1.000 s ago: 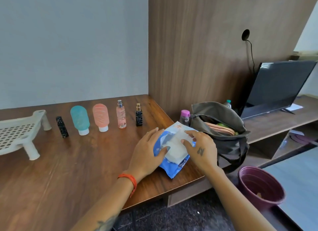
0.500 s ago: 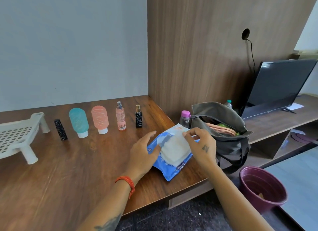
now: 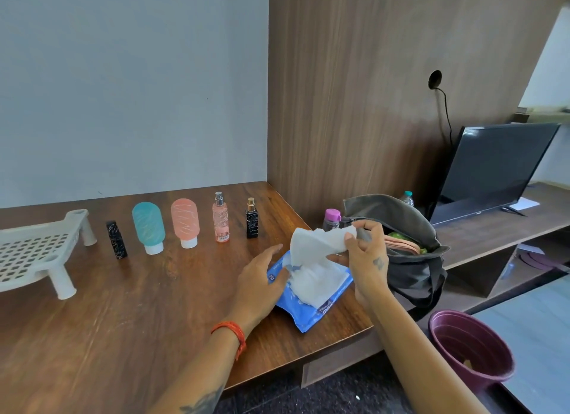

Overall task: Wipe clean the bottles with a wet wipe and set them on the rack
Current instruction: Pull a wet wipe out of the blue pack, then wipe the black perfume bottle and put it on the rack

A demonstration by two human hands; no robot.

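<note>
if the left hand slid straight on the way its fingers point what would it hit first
The left hand points up-right across the blue wipes pack, so probably the wet wipe being pulled from it; beyond that, perhaps the purple-capped bottle, though depth is unclear.

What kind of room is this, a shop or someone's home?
Most likely a room at home, perhaps a bedroom: a flat-screen TV on a wooden wall unit, a grey handbag beside the wooden table, and toiletry bottles like the pink spray bottle.

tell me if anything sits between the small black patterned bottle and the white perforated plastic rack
Nothing visible does. The small black patterned bottle stands nearest the white perforated plastic rack, with only bare wooden table between them.
</note>
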